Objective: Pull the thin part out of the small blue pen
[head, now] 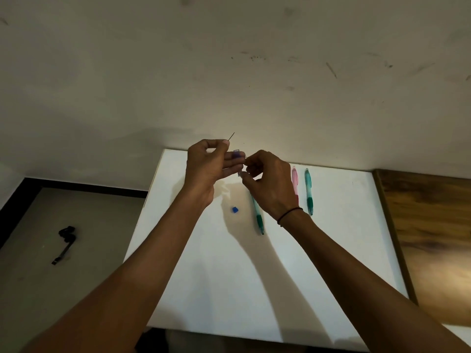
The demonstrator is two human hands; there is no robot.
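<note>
Up above the far edge of the white worktop (254,289), both hands meet almost fingertip to fingertip. The left hand (206,169) pinches a thin dark lead (231,136) between thumb and forefinger; its long axis tilts up and to the right, away from the person. Lower fingers of that hand steady a small purple-blue lead case (237,156), which stands roughly upright just right of the left palm. The right hand (270,182), fingers curled, pinches at the near end of the same case, so the case sits between the two hands and touches both. Below them a small blue cap (234,209) lies on the worktop, with a green mechanical pencil (258,220) just right of it, then a pink one (295,178) and a teal one (309,192) farther right, all lying lengthwise near to far. No writing or label can be read on any of them
</note>
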